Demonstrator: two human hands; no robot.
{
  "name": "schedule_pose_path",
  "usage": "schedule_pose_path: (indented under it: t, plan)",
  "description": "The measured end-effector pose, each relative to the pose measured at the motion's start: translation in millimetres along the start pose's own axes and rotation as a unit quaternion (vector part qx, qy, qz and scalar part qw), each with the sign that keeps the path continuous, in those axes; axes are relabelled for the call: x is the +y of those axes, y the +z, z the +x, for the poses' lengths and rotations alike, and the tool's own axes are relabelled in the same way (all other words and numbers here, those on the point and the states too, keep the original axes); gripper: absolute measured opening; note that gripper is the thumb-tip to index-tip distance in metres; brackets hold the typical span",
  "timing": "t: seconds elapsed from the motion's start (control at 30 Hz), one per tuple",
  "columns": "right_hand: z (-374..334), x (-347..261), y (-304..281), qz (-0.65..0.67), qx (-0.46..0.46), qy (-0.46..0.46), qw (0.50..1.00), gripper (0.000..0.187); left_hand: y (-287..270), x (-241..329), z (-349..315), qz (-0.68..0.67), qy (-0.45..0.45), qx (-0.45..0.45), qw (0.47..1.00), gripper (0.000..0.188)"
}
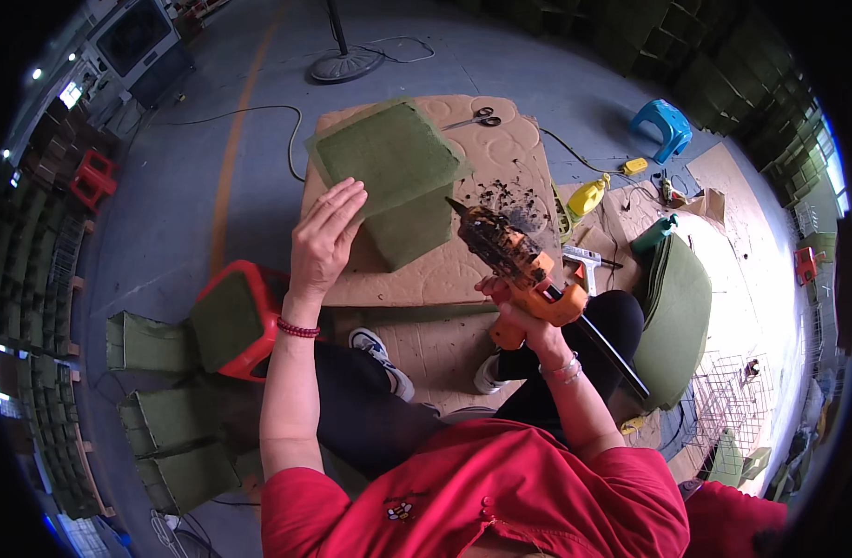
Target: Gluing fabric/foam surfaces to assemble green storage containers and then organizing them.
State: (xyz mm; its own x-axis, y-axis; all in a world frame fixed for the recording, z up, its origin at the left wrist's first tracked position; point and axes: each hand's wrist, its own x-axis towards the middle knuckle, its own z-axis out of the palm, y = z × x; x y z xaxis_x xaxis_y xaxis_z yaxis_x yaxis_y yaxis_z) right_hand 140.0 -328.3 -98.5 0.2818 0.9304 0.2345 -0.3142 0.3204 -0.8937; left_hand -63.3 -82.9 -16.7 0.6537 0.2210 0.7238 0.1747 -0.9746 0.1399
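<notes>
A green felt-like box (pixel 412 228) lies on the cardboard-covered table, with a flat green sheet (pixel 389 153) across its top. My left hand (pixel 325 237) rests at the sheet's near left corner, fingers stretched out over the edge; its thumb is mostly hidden. In my right hand (pixel 528 321) is an orange glue gun (pixel 547 298), its front caked in dark residue. The tip points up and left, close to the box's right side, with a small gap showing. A long dark rod sticks out behind the gun toward my right forearm.
Scissors (pixel 472 119) lie at the table's (pixel 514 172) far side, near scattered black crumbs (pixel 509 197). To the right are a yellow bottle (pixel 587 198), a white-grey tool (pixel 584 263) and stacked green sheets (pixel 672 325). A red stool (pixel 272 321) and green boxes (pixel 170 418) stand left.
</notes>
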Motion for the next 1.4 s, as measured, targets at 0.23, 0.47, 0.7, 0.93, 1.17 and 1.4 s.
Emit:
schedule_pose_path:
  t: [0.23,0.47,0.7,0.93,1.17,1.4]
  plan:
    - [15.9,-2.8,49.9,-0.056,-0.028,0.012,0.998,0.025,-3.4,-7.1,8.4,-0.195,-0.133,0.052,0.97,0.022]
    - [24.3,18.7,71.3,-0.098,-0.034,-0.006,0.995,0.019,-4.0,-7.3,4.9,-0.252,-0.17,0.052,0.951,0.021]
    - [26.3,23.0,80.6,-0.073,-0.015,-0.019,0.997,0.015,-4.1,-5.9,3.2,-0.251,-0.177,0.052,0.95,0.022]
    - [26.1,20.2,85.8,-0.059,-0.016,-0.018,0.998,0.016,-5.5,-2.6,4.9,-0.251,-0.184,0.048,0.949,0.021]
    - [26.5,21.8,86.7,-0.057,0.001,-0.01,0.998,0.015,-3.9,-4.0,4.3,-0.253,-0.185,0.056,0.948,0.019]
    - [24.2,24.0,81.7,-0.053,0.003,0.001,0.999,0.015,-4.9,-4.3,4.3,-0.257,-0.193,0.055,0.945,0.02]
